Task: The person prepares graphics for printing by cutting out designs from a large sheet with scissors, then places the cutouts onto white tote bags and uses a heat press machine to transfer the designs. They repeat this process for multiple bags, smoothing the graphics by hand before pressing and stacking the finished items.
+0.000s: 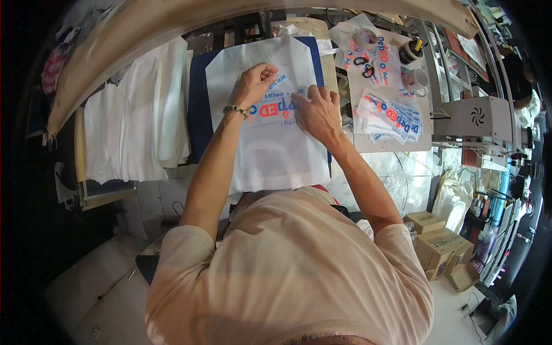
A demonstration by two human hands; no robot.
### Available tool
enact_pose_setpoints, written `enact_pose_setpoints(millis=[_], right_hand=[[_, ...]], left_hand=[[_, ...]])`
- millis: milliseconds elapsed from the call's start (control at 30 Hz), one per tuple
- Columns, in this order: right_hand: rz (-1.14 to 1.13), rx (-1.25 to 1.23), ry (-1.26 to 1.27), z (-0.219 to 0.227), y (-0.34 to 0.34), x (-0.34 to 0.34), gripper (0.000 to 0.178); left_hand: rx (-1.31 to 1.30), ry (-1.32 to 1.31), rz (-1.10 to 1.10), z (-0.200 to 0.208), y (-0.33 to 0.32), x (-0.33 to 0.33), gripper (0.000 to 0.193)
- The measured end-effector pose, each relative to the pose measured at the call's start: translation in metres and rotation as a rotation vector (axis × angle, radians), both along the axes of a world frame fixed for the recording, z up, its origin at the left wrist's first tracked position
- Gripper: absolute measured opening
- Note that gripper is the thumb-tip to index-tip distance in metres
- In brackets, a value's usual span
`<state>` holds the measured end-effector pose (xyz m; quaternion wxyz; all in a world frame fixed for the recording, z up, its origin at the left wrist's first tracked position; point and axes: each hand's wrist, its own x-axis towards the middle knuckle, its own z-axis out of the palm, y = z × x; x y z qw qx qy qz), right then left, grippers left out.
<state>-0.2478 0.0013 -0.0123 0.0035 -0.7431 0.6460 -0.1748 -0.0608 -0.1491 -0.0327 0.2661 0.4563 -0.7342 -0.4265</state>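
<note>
Left hand [253,86]: fingertips together; cannot tell grip.
Right hand [319,115]: fingers apart, over film [268,110].
Sheet [276,158]: film laid on; smoothing seems unfinished.

- 1 L hand [253,86], 1 R hand [319,113]
- 1 blue board [199,103] w/ 1+ wht sheets [276,152]
- 1 beaded bracelet [236,108]
- 1 pen cup [409,54]
- 2+ cardbd boxes [440,247]
- 1 gray mach. [460,119]

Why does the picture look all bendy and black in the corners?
In the head view, the wide fisheye lens makes the beige bar across the top look arched and leaves the corners black; also in the head view, the white sheet in the middle is brightly lit, while the far left sinks into darkness.
</note>
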Motion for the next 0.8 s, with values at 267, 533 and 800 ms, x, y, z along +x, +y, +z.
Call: enact_pose_setpoints(millis=[267, 533, 800], right_hand=[[-0.015, 0.006, -0.048, 0.003, -0.002, 0.004, 0.048], [-0.058, -0.123, -0.264, -0.004, -0.028, -0.017, 0.028], [-0.025, -0.008, -0.307, -0.006, -0.063, -0.021, 0.023]], left_hand=[[-0.056, -0.007, -0.008, 0.002, 0.002, 0.001, 0.017], [-0.050, -0.040, -0.004, 0.009, 0.005, -0.001, 0.019], [-0.047, -0.052, -0.006, 0.008, 0.003, 0.000, 0.020]])
